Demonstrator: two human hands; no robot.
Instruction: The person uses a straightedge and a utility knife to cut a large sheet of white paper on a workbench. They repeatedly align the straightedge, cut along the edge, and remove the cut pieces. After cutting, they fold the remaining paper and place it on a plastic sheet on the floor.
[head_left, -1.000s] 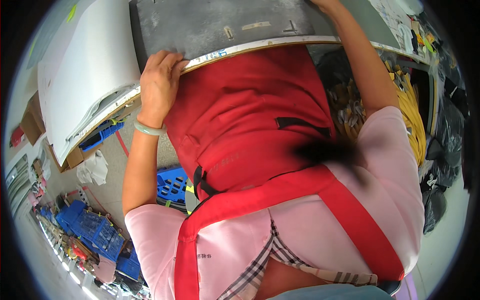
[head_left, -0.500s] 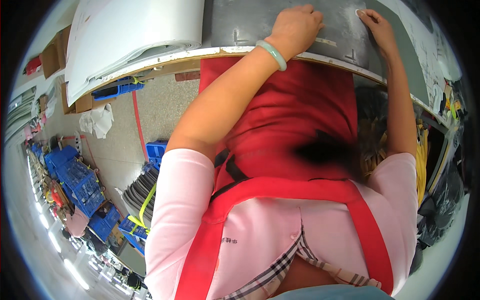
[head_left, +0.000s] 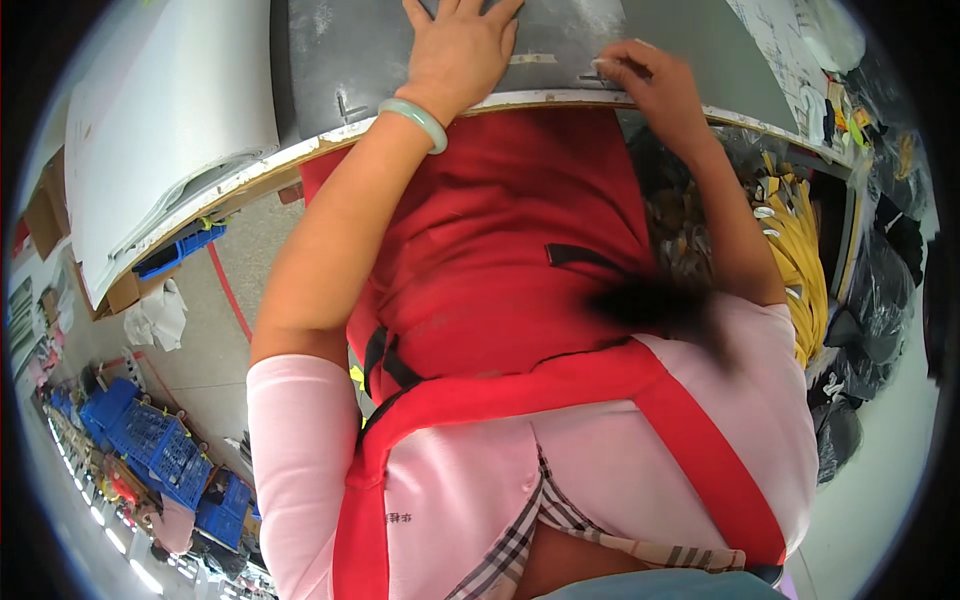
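"What is closest to us?"

"The person's clothes: a black-and-white plaid collar point(head_left: 510, 540), a smooth pink shirt point(head_left: 450, 470) with a faint sheen, and over it a red apron point(head_left: 480, 280), its cloth rumpled into soft, shallow folds."

"And along the arms?"

"A pale green bracelet point(head_left: 422, 118), a rounded, polished ring, sits on the left wrist. Beyond it the left hand point(head_left: 455, 60) lies palm down, its fingers fanned wide, gripping nothing."

"The right hand point(head_left: 665, 95)?"

"Half curled, thumb and forefinger close together near the front edge. Something whitish shows at the tips; I cannot tell whether it is a nail or a small piece being held."

"What are they on?"

"The left hand rests on a dark grey sheet point(head_left: 570, 30), flat and matt, scuffed with chalky white patches. It lies on the worktop point(head_left: 550, 97), whose front edge is white and chipped. A pale strip point(head_left: 532, 58) crosses the grey between the hands, and an L-shaped black mark point(head_left: 350, 107) is near the edge. To the left, large white sheets point(head_left: 170, 110) curve over in smooth layers."

"Farther off?"

"At the right, a yellow bundle point(head_left: 795, 250) of long, folded strips, then glossy, wrinkled black plastic bags point(head_left: 875, 330). At the left, a crumpled white piece point(head_left: 157, 315) on the grey floor point(head_left: 205, 365), and beyond that blue lattice-sided crates point(head_left: 160, 440)."
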